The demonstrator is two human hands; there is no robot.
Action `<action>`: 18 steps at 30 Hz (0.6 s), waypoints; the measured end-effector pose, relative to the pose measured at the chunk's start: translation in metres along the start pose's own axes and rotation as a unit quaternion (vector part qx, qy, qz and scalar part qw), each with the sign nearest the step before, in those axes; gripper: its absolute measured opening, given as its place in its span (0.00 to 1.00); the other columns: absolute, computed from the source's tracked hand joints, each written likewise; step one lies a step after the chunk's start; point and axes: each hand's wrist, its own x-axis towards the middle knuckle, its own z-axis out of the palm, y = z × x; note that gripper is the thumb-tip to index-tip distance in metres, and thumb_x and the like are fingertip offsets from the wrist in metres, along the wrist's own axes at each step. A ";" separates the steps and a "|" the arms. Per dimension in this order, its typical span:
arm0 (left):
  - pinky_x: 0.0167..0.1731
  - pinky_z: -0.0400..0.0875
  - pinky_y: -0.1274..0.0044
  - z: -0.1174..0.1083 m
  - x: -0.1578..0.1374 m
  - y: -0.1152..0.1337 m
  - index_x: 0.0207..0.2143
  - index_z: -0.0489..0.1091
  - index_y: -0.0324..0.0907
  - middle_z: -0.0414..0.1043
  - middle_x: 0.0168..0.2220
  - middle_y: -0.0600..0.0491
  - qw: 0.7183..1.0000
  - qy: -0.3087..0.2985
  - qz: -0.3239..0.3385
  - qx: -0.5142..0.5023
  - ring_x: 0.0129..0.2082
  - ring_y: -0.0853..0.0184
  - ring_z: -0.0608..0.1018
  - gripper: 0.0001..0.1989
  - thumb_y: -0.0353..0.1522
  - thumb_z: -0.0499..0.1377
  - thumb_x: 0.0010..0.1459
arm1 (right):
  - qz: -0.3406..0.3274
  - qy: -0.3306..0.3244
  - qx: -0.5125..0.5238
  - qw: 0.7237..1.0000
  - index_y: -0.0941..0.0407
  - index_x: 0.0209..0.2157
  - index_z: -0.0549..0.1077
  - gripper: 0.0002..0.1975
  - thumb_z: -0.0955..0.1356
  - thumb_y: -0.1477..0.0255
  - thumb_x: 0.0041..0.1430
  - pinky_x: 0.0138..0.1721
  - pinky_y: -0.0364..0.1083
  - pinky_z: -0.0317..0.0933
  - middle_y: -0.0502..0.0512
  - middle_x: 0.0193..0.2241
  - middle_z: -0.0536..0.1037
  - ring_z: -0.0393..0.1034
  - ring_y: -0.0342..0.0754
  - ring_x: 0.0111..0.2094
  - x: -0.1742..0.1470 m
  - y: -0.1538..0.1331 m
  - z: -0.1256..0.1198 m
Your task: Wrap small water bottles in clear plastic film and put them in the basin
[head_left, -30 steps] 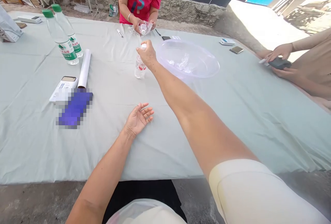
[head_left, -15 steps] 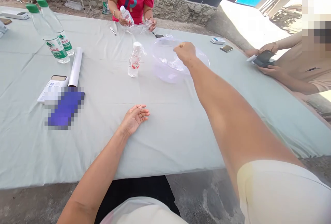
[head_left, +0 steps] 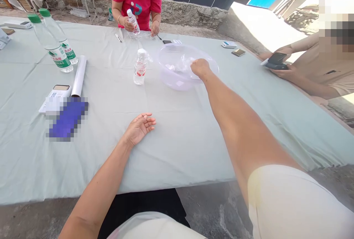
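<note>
My right hand (head_left: 200,68) reaches out over the near right part of a clear lilac plastic basin (head_left: 177,81). Its fingers are closed, pointing down into the basin; what they hold, if anything, is hidden. Crumpled clear plastic (head_left: 182,63) lies in the basin just left of those fingers. Resting on the tablecloth, my left hand (head_left: 140,127) is palm partly up with loosely bent fingers apart and nothing in them. A small clear bottle (head_left: 140,67) with a white cap and a red-and-white label stands upright left of the basin.
Two green-capped water bottles (head_left: 59,56), a white roll (head_left: 79,76), a white device (head_left: 56,97) and a blurred purple item (head_left: 68,119) are at left. Across the table, a person in pink (head_left: 136,1) holds a similar bottle (head_left: 133,21). Another person at right holds a dark object (head_left: 277,60).
My right hand has lowered into the basin area. The view has shifted slightly. The person opposite has drawn their hands and the clear plastic a little away from the basin. My left hand stays resting.
</note>
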 end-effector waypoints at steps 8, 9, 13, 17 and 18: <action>0.48 0.75 0.66 0.010 -0.006 0.009 0.44 0.74 0.40 0.79 0.46 0.45 0.999 0.020 0.048 -0.013 0.48 0.58 0.81 0.18 0.43 0.66 0.57 | -0.257 -0.067 0.187 0.946 0.51 0.51 0.75 0.16 0.64 0.71 0.65 0.56 0.53 0.69 0.57 0.53 0.79 0.74 0.52 0.54 -0.197 -0.092 0.004; 0.49 0.75 0.65 0.010 -0.006 0.010 0.45 0.74 0.41 0.79 0.47 0.45 0.998 0.018 0.063 -0.008 0.49 0.57 0.80 0.19 0.43 0.68 0.56 | -0.277 -0.099 0.204 0.934 0.51 0.49 0.76 0.15 0.64 0.72 0.64 0.54 0.53 0.70 0.56 0.51 0.80 0.75 0.51 0.53 -0.219 -0.096 0.010; 0.51 0.73 0.63 0.009 -0.006 0.010 0.42 0.75 0.41 0.80 0.45 0.47 0.992 0.047 0.108 0.034 0.49 0.55 0.80 0.21 0.36 0.74 0.46 | -0.206 -0.125 0.318 0.917 0.51 0.39 0.78 0.09 0.65 0.70 0.64 0.51 0.53 0.71 0.56 0.45 0.82 0.77 0.51 0.49 -0.254 -0.096 0.030; 0.54 0.70 0.65 0.011 -0.007 0.006 0.42 0.78 0.43 0.78 0.50 0.47 0.987 0.064 0.126 0.080 0.58 0.53 0.74 0.19 0.39 0.73 0.47 | 0.062 -0.074 0.449 0.888 0.52 0.37 0.76 0.14 0.65 0.58 0.65 0.41 0.50 0.72 0.56 0.41 0.81 0.77 0.49 0.41 -0.251 -0.091 0.035; 0.55 0.69 0.66 0.013 -0.008 0.004 0.42 0.79 0.44 0.77 0.53 0.47 0.985 0.055 0.126 0.100 0.60 0.54 0.72 0.20 0.41 0.73 0.48 | 0.105 -0.089 0.478 0.868 0.52 0.39 0.76 0.16 0.65 0.54 0.64 0.40 0.49 0.71 0.57 0.42 0.80 0.76 0.49 0.41 -0.251 -0.091 0.034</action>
